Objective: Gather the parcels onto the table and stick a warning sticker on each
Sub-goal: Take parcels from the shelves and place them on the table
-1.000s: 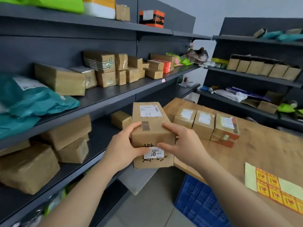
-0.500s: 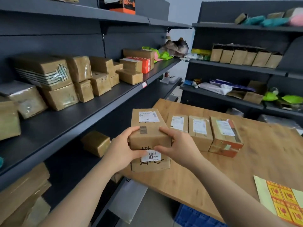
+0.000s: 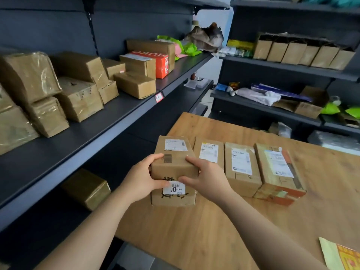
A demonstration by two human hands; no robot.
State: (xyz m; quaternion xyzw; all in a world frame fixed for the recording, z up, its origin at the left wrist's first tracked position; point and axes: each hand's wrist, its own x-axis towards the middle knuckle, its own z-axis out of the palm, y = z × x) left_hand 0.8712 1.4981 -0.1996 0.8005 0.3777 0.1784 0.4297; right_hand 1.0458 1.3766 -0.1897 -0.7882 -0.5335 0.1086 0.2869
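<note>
While parcels (image 3: 241, 168) line the bench (image 3: 194, 230), left hand (image 3: 142, 180) and right hand (image 3: 207, 180) hold the box (image 3: 175, 166), each grip clamped round it.

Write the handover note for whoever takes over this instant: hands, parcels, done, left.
Left grip and right grip both hold one parcel from either side, at the table's left end.
Three parcels lie in a row on the table beside it; sticker sheet at the near right edge.
Done: three gathered. Left: finish placing this one, sticker all four; no warning sticker shows yet.
</note>
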